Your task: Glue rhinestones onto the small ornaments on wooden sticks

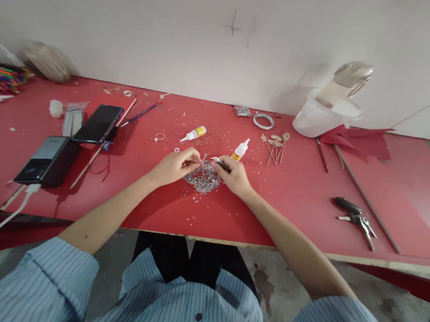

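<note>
A loose pile of small silvery chips (203, 181) lies on the red table in front of me. Over its left back edge, my left hand (175, 168) is closed, thumb and index finger nearly together; whatever they pinch is too small to name. Opposite it, my right hand (234, 174) is wrapped round a slim metal tool like tweezers (220, 162), its bright tip pointing left toward my left fingers. One glue bottle (195, 133) with a yellow label lies behind my left hand. Another glue bottle (241, 149) lies just behind my right hand.
On the left are a phone (98, 123), a black power bank (47, 161) with a white cable, sticks and a brush. Farther right stand small wooden stick pieces (275, 143), a tape roll (264, 121), a white bucket (319, 117) and keys (360, 220). A wall rises behind.
</note>
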### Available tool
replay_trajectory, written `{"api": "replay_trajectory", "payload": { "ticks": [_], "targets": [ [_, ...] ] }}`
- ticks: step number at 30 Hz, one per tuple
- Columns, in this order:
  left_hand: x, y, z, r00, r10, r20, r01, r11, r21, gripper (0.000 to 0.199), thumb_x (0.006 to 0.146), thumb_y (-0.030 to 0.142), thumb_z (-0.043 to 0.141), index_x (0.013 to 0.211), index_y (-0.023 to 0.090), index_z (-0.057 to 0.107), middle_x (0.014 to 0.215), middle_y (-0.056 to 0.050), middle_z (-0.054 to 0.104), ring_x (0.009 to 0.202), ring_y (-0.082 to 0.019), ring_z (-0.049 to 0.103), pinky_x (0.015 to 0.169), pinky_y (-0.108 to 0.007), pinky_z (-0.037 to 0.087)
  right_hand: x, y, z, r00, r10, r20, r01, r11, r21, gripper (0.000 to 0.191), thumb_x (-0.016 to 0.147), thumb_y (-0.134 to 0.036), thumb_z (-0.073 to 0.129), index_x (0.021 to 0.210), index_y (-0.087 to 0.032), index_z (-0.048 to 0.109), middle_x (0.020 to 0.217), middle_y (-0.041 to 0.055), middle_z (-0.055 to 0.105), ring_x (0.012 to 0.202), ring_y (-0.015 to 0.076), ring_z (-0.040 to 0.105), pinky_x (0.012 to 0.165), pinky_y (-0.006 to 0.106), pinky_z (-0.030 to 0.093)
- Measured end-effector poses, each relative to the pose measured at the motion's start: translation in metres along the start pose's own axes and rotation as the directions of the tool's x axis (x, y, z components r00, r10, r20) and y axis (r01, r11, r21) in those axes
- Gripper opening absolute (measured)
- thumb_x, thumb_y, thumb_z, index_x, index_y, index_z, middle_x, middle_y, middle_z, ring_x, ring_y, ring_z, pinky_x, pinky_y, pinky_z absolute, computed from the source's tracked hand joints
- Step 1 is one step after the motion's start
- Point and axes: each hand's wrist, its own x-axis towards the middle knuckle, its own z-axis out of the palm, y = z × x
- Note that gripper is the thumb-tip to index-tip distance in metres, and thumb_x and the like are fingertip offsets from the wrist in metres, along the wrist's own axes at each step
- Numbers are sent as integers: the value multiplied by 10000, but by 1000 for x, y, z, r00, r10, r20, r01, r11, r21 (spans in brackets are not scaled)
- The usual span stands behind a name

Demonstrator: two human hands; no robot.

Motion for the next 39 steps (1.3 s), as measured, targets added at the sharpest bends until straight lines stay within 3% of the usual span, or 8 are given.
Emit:
{"api": "replay_trajectory", "payload": {
  "ticks": [4,13,18,20,27,32,39],
  "targets": [
    [0,-3,4,999,-30,-19,31,996,80,190,903,309,534,1063,207,542,946,-37,722,866,-149,680,702,-239,483,0,1,1,1000,-28,-1,28,999,-25,292,871,-440,546,737,-183,514,605,-51,388,552,86,346,534,237,293],
    [1,-11,8,988,113,-106,-77,952,298,194,907,322,513,957,204,658,891,-20,735,759,-128,661,700,-234,450,2,3,0,997,-67,39,70,995,-77,307,881,-453,523,751,-175,547,608,-39,461,555,97,408,554,232,332],
    [1,-20,6,972,174,-159,-105,924,369,220,909,319,497,951,191,672,898,-34,743,797,-150,674,728,-252,462,3,6,-2,986,-128,109,136,988,-70,296,895,-435,503,979,-170,605,791,25,618,679,135,545,645,244,410],
    [0,-23,5,963,205,-176,-122,912,392,220,905,297,493,954,181,673,919,-46,743,814,-153,676,733,-255,469,3,6,-3,987,-118,106,125,990,-63,332,916,-454,453,1022,-170,591,738,19,597,621,135,529,595,245,401],
    [-3,-23,5,968,242,-62,-187,866,463,241,906,303,485,950,185,691,930,-54,750,830,-164,693,743,-270,480,2,7,-9,978,-190,90,202,969,-143,328,962,-420,332,981,-182,557,767,31,580,680,146,528,650,253,408],
    [-3,-21,6,964,261,-53,-207,859,468,241,893,294,486,940,179,693,922,-62,753,830,-172,701,735,-275,490,4,10,-12,981,-182,64,191,966,-174,314,956,-420,349,917,-183,551,779,34,586,683,141,526,659,248,400],
    [-2,-22,4,936,350,46,-339,853,397,240,905,313,487,912,178,685,891,-61,754,774,-159,701,706,-264,505,4,11,-15,984,-164,65,175,950,-258,288,955,-406,378,925,-187,561,775,30,600,681,138,537,657,244,400]
  ]
}}
